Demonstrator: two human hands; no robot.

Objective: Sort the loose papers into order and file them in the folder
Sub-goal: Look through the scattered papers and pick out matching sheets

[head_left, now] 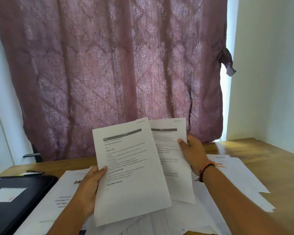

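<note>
Hands: Your left hand (90,185) grips the front sheet (129,167) at its left edge, thumb pressed on the printed face. Your right hand (192,153) grips the rear sheet (173,158) at its right edge, thumb likewise on the face.
Front sheet: White paper with black print, a grey bar across the top, bold headings down the left margin and a handwritten note in the top right corner. It is tilted, its top edge rising toward the right.
Rear sheet: Same layout, with a grey bar and a corner note. The front sheet covers its left part.
Position: You hold both sheets raised off the table (270,158), between your two hands and above the loose papers (227,175).
Loose papers: White sheets spread overlapping across the wooden top, under and on both sides of your forearms.
Folder: The black folder (24,209) lies flat at your left, apart from the held sheets, with a white label (8,194) on its cover. A pen (34,172) lies just beyond it.
Wrist: A dark wristband (205,170) with orange thread sits on your right wrist.
Background: A mauve patterned curtain (117,65) hangs behind the table.
Hidden: Your fingers lie behind the sheets, out of sight. The picture's edge cuts off the folder. The corner notes and the rear sheet's body text are too blurred to read.
</note>
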